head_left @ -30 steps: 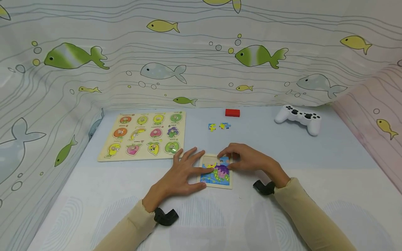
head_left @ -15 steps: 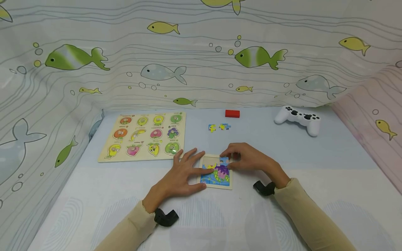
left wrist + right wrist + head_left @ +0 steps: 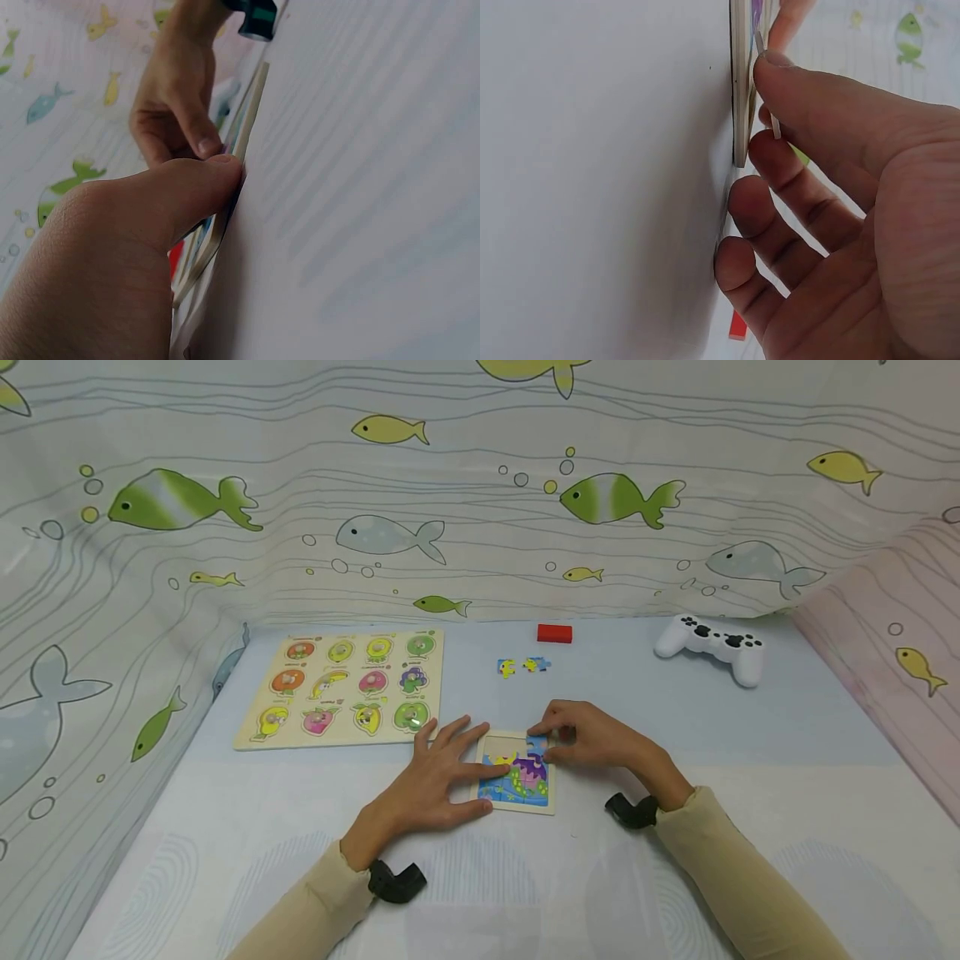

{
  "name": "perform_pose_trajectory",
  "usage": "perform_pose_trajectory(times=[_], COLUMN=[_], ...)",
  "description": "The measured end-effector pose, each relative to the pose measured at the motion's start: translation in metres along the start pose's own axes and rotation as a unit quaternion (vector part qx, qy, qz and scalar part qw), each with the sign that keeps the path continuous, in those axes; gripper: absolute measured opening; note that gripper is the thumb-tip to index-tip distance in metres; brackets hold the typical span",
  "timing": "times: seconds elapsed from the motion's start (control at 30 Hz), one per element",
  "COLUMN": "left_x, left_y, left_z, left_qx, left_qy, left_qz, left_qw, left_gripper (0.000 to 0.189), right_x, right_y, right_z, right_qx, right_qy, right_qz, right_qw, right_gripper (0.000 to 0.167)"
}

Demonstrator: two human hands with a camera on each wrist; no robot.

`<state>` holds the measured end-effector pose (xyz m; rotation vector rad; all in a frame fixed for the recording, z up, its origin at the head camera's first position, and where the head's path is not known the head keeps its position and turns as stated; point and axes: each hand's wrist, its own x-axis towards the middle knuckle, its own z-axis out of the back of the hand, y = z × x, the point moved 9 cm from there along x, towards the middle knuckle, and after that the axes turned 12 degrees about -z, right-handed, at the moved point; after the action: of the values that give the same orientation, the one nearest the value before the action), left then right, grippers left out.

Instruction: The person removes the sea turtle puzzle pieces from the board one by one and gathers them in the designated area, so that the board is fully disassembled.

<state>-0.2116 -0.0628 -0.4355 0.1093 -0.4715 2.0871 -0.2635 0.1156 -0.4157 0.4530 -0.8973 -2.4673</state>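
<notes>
A small wooden jigsaw tray (image 3: 553, 777) lies on the table, partly filled with blue, purple and green pieces; bare wood shows at its upper left. My left hand (image 3: 438, 772) rests over the tray's left side with fingers spread, the index finger reaching onto the picture and the thumb at the lower left rim. My right hand (image 3: 596, 737) pinches a blue puzzle piece (image 3: 536, 746) at the tray's upper right corner. In the right wrist view the piece (image 3: 775, 124) appears edge-on, tilted against the tray (image 3: 739, 112), between thumb and fingers.
Two loose puzzle pieces (image 3: 507, 667) lie beyond the tray, with a red block (image 3: 555, 633) behind them. A wooden fruit puzzle board (image 3: 352, 689) is at the left, close to my left fingertips. A white game controller (image 3: 712, 647) sits at the back right.
The blue piece has shifted and tilted slightly at the upper right corner, the right fingertips moving a little with it. My left hand stays in place.
</notes>
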Motion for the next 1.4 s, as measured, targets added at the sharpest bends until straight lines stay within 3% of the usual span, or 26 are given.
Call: perform_pose_trajectory(times=[0.7,0.87,1.13,1.4], left_x=[0.0,-0.001,-0.001,-0.001], left_y=[0.0,0.0,0.0,-0.001], left_z=[-0.001,-0.001,-0.001,-0.001], left_qx=[0.0,-0.003,0.001,-0.004], left_qy=[-0.001,0.0,-0.002,-0.005], left_qz=[0.001,0.0,0.0,-0.001], left_qw=[1.0,1.0,1.0,1.0], left_gripper=[0.048,0.049,0.049,0.049], right_x=[-0.001,-0.003,-0.006,-0.011], right_y=[-0.019,-0.026,-0.049,-0.08], right_z=[0.015,0.021,0.036,0.057], right_qx=[0.042,0.043,0.045,0.055], right_qy=[-0.03,-0.052,-0.085,-0.116], right_qz=[-0.004,-0.009,-0.066,-0.137], right_qw=[0.9986,0.9977,0.9931,0.9822], right_gripper=[0.038,0.037,0.035,0.035])
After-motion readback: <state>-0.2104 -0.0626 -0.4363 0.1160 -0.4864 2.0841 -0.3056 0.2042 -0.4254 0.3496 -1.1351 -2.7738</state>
